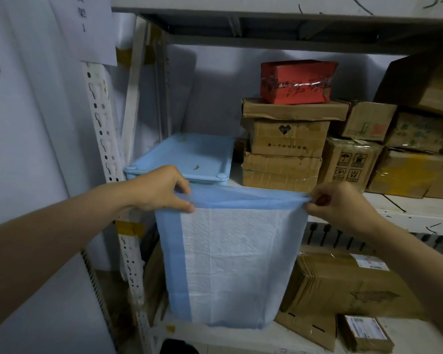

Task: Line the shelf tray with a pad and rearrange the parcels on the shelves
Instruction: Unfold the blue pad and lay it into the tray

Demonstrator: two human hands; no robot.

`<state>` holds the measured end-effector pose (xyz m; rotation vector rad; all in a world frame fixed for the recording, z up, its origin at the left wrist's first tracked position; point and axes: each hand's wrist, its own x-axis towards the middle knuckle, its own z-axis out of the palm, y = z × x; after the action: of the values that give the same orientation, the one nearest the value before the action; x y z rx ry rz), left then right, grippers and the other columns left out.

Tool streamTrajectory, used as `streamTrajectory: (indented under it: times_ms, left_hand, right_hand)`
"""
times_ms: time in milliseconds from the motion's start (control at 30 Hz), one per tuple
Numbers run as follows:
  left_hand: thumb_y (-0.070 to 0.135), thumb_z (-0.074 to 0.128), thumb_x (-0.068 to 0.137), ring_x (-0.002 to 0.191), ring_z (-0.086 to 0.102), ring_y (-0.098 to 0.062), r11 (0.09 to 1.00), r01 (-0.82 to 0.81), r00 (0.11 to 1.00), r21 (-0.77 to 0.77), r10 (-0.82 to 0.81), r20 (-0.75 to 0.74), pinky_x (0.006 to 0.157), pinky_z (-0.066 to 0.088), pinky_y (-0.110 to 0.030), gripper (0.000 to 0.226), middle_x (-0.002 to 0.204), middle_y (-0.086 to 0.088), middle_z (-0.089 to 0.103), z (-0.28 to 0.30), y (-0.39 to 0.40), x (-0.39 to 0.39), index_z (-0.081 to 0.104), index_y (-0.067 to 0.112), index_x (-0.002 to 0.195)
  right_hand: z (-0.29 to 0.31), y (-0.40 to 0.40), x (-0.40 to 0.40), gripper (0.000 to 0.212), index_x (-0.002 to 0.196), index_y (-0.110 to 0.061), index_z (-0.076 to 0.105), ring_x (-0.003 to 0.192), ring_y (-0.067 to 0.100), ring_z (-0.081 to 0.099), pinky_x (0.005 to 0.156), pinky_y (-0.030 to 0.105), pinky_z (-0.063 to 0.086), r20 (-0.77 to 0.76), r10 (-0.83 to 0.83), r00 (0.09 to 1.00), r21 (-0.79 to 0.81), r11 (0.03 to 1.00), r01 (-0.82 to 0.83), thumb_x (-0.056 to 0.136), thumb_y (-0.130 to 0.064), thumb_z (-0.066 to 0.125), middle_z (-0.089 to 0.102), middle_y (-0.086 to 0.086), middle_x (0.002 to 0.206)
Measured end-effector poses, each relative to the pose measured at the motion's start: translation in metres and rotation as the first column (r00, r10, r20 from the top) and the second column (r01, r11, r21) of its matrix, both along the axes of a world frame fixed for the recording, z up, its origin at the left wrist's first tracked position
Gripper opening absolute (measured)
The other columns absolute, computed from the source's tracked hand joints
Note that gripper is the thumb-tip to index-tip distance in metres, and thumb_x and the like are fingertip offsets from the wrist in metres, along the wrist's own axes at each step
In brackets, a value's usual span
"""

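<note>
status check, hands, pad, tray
Left hand and right hand pinch pad top corners. Pad hangs unfolded, not yet in blue tray. Tray holds no parcels.

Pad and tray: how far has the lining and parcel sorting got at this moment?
Done: the pad is unfolded. In hand: the left hand and right hand pinch its top corners, so it hangs in front of the shelf below the blue tray. Left: the tray is still bare, and the parcels, including the red box on the cardboard stack, look unsorted.
</note>
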<state>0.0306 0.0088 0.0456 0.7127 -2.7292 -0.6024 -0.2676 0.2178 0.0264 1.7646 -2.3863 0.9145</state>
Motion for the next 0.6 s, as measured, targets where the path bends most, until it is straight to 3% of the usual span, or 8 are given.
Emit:
streamTrajectory:
  times_ms: [100,233,433,500,600]
  left_hand:
    - [0.028,0.083,0.077,0.075,0.068,-0.008,0.997,-0.036,0.997,0.073,0.041,-0.068,0.073,0.056,-0.031,0.011,0.077,0.007,0.075,0.002,-0.002,0.01,0.076,0.025,0.069]
    - [0.027,0.084,0.075,0.067,0.063,0.001,0.983,-0.143,0.972,0.116,0.162,-0.169,0.064,0.051,-0.02,0.015,0.073,0.005,0.073,0.001,0.003,0.018,0.077,0.014,0.072]
    - [0.026,0.091,0.064,0.061,0.059,-0.002,0.953,-0.289,0.906,0.084,0.301,-0.297,0.06,0.049,-0.02,0.02,0.07,0.001,0.072,0.0,0.006,0.022,0.073,0.02,0.061]
    - [0.025,0.092,0.062,0.06,0.059,-0.001,0.948,-0.312,0.894,0.068,0.317,-0.316,0.06,0.048,-0.017,0.021,0.069,0.002,0.071,0.001,0.007,0.023,0.071,0.022,0.06]
    - [0.021,0.091,0.064,0.06,0.06,0.003,0.943,-0.328,0.894,0.052,0.328,-0.305,0.058,0.045,-0.011,0.02,0.069,0.006,0.07,0.007,0.009,0.025,0.071,0.022,0.063]
  right_hand:
    - [0.003,-0.003,0.0,0.009,0.084,-0.016,0.068,0.072,0.022,0.064,0.063,0.034,0.056,0.087,-0.008,0.996,-0.057,0.998,0.013,0.087,-0.009,0.073,0.067,0.007,0.08]
    - [0.007,-0.009,0.004,0.011,0.081,-0.013,0.065,0.07,0.022,0.063,0.059,0.033,0.053,0.1,-0.024,0.995,-0.106,0.994,0.035,0.087,-0.01,0.073,0.066,0.006,0.079]
    - [0.014,-0.015,0.01,0.012,0.082,-0.013,0.064,0.077,0.025,0.065,0.069,0.04,0.057,0.102,-0.007,0.995,-0.14,0.99,0.021,0.087,-0.008,0.074,0.066,0.009,0.082]
    - [0.016,-0.016,0.011,0.014,0.089,-0.012,0.062,0.08,0.023,0.067,0.073,0.038,0.058,0.136,0.011,0.991,-0.173,0.985,0.013,0.087,-0.004,0.073,0.068,0.006,0.086]
    - [0.021,-0.018,0.01,0.027,0.109,-0.016,0.058,0.072,0.017,0.071,0.065,0.027,0.056,0.185,0.064,0.981,-0.223,0.975,-0.022,0.089,-0.004,0.071,0.07,0.001,0.087]
